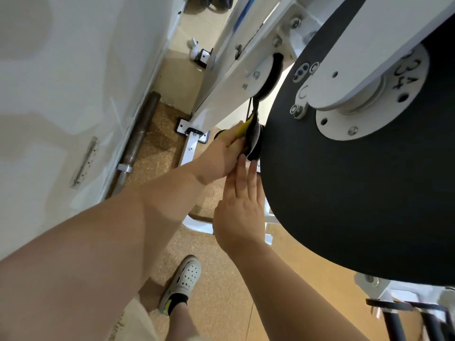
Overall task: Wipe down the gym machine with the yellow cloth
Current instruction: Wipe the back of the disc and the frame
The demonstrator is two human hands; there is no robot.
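The gym machine has a white steel frame (221,77) and a large black disc (344,193) with a white hub marked 34A. My left hand (221,153) reaches in at mid-frame and grips the yellow cloth (242,129), pressing it against a small dark pulley (254,141) beside the disc's edge. Only a strip of the cloth shows past my fingers. My right hand (240,212) is just below, its fingers straight and its fingertips touching the underside of that pulley. A black belt (273,75) runs up from the pulley over a white wheel.
A white wall (61,94) stands close on the left, with a dark metal bar (140,136) lying along its base. The floor is cork-coloured. My foot in a white perforated shoe (184,279) stands below. Black bars (406,321) of the machine sit at the bottom right.
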